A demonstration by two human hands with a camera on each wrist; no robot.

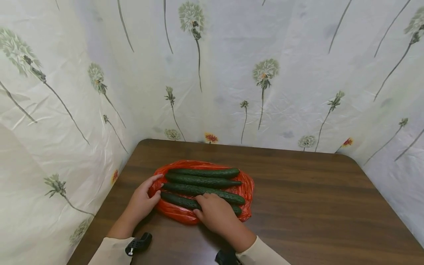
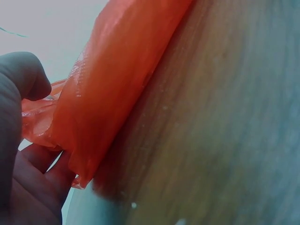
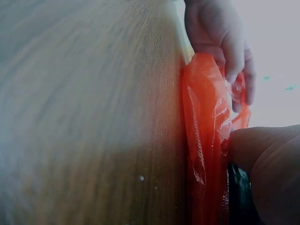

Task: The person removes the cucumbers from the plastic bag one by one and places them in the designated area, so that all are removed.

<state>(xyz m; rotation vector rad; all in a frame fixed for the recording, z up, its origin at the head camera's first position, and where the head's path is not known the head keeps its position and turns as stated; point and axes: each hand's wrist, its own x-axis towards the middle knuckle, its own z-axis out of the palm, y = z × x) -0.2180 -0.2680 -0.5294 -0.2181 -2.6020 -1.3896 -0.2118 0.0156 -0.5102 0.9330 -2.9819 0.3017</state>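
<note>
Several long dark green cucumbers (image 1: 202, 179) lie side by side on a crumpled red plastic bag (image 1: 181, 216). My left hand (image 1: 141, 201) is at the bag's left edge, its thumb and fingers around the red plastic in the left wrist view. My right hand (image 1: 216, 213) grips the nearest cucumber (image 1: 177, 200) right of its middle, thumb on the near side and fingers over the top. That hand hides part of this cucumber. In the right wrist view, the bag's near side (image 3: 204, 117) stands up beside the right thumb (image 3: 262, 145).
The bag rests on a dark brown wooden table (image 1: 308, 198) with rounded far corners. A pale curtain (image 1: 228, 73) printed with dandelions hangs behind the table and along its sides. Black straps (image 1: 139, 243) are around both wrists, over light sleeves.
</note>
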